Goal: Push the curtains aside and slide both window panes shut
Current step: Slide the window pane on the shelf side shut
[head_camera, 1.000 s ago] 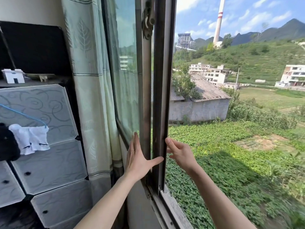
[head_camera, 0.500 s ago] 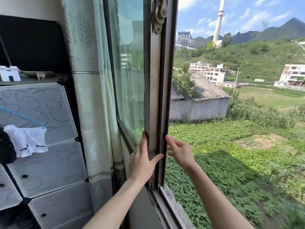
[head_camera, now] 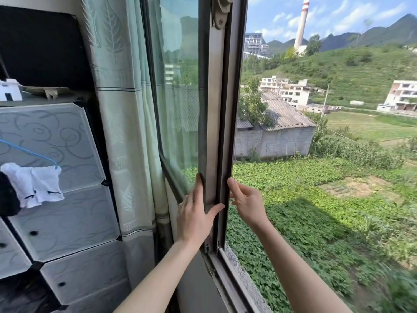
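Above the grip, the latch (head_camera: pixel 222 10) is cut off by the top edge; the right hand (head_camera: pixel 247 203) hides its fingertips behind the window frame (head_camera: pixel 226 123).

Panes crept right and closed up on each other

The inner pane's stile (head_camera: pixel 212 114) and the outer pane's frame (head_camera: pixel 232 114) had a clear gap of daylight between them a second back, now they sat pretty much flush; both had slid right, so more glass (head_camera: pixel 178 86) showed past the curtain (head_camera: pixel 126 132); the left hand (head_camera: pixel 194 215) went from flat on the glass to fingers (head_camera: pixel 199 184) on the stile, thumb hooked across it; the right hand (head_camera: pixel 246 204) tagged along on the outer frame's edge.
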`<action>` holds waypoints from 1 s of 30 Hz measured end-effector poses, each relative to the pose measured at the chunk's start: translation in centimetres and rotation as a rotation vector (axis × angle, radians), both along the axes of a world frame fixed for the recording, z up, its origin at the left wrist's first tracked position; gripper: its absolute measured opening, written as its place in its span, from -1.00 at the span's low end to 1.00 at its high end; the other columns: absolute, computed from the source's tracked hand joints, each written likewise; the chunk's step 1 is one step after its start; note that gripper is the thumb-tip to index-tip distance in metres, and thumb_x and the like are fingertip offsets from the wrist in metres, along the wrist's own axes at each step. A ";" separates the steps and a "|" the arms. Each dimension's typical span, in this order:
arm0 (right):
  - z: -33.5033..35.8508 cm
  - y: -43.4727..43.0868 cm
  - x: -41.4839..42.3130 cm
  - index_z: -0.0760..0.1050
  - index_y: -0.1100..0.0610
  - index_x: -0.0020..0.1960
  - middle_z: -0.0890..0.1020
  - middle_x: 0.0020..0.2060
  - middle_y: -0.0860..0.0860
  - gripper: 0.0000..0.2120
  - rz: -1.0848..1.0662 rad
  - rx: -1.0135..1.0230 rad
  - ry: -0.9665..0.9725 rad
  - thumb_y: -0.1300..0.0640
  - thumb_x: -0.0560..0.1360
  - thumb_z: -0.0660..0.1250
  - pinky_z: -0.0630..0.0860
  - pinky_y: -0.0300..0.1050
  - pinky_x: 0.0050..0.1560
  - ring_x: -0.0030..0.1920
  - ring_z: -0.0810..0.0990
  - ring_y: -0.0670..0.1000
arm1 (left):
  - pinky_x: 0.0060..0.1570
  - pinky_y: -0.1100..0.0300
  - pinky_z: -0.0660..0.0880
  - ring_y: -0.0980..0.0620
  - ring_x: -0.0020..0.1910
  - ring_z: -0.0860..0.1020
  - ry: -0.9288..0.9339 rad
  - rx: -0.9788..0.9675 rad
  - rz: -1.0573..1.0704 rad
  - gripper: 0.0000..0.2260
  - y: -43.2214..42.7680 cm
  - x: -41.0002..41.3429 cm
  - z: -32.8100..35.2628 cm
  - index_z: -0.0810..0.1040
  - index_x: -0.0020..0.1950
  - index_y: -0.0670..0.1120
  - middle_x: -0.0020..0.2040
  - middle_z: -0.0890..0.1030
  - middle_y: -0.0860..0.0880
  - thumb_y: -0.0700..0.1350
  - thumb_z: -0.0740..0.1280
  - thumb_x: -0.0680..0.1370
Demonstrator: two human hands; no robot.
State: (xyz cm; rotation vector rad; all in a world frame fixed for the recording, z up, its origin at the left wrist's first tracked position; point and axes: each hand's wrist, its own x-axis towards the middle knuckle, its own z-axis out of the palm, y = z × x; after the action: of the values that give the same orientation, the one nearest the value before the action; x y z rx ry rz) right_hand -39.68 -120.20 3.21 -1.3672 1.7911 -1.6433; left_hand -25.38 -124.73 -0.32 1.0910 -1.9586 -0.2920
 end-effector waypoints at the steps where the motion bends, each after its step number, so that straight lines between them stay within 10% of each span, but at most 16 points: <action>1: 0.0 -0.1 -0.1 0.64 -0.36 -0.18 0.73 -0.14 -0.19 -0.78 -0.007 0.005 0.009 -0.31 0.51 0.25 0.62 0.13 0.03 -0.10 0.70 -0.09 | 0.30 -0.07 0.39 -0.16 0.42 0.40 -0.005 0.003 0.002 -0.11 0.0 0.0 0.0 0.05 0.61 -0.02 0.50 0.36 -0.13 0.37 0.25 0.42; 6: 0.4 -0.1 -0.3 0.70 -0.11 -0.10 0.74 -0.13 0.00 -0.60 0.010 0.082 0.037 -0.35 0.50 0.21 0.62 0.03 -0.02 -0.10 0.71 -0.03 | 0.33 -0.08 0.39 -0.14 0.47 0.33 -0.018 0.051 -0.007 -0.11 0.1 -0.1 0.2 -0.06 0.62 0.02 0.54 0.28 -0.12 0.36 0.24 0.44; 11: 0.2 2.0 -0.1 0.44 -0.01 0.40 0.63 0.20 0.00 -0.53 -0.052 0.239 0.150 -0.20 0.57 0.24 0.55 0.05 0.20 0.11 0.64 0.00 | 0.39 -0.04 0.29 -0.10 0.52 0.21 -0.013 0.107 -0.071 -0.17 0.4 0.2 -0.1 -0.16 0.61 0.04 0.61 0.11 -0.07 0.19 0.31 0.55; 17: -4.8 9.4 0.7 0.34 0.06 0.44 0.53 0.33 0.04 -0.54 -0.217 0.500 0.216 -0.07 0.59 0.27 0.53 -0.17 0.06 0.09 0.57 -0.06 | 0.47 -0.06 0.17 -0.08 0.53 0.13 -0.191 -0.158 -0.262 -0.26 4.3 1.9 -4.7 0.07 0.61 -0.05 0.61 0.02 -0.08 -0.03 0.35 0.50; 24: -12.4 19.3 3.1 0.35 0.06 0.46 0.47 0.41 0.04 -0.43 -0.394 0.859 0.354 -0.22 0.56 0.17 0.36 -0.01 0.39 0.39 0.43 0.09 | 0.52 -0.10 -0.19 0.06 0.58 -0.15 -0.792 0.022 -0.640 -0.39 6.3 -0.2 -11.2 0.08 0.61 0.10 0.62 -0.04 0.05 0.28 -0.07 0.59; 30: -15.9 24.6 6.3 0.28 -0.06 0.50 0.36 0.49 -0.04 -0.29 -0.432 1.042 0.322 -0.41 0.49 -0.06 0.30 0.08 0.42 0.47 0.31 0.10 | 0.50 -0.06 -0.09 0.04 0.58 0.00 -0.869 0.058 -0.644 -0.48 7.6 -0.7 -14.2 0.25 0.51 0.28 0.59 0.16 0.08 0.32 -0.09 0.57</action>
State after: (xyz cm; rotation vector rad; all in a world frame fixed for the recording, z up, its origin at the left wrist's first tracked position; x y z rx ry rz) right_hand -33.38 -95.63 -12.70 -0.7815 2.6629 -0.3833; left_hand -26.09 -117.17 -14.48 0.6117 -3.0863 -0.2263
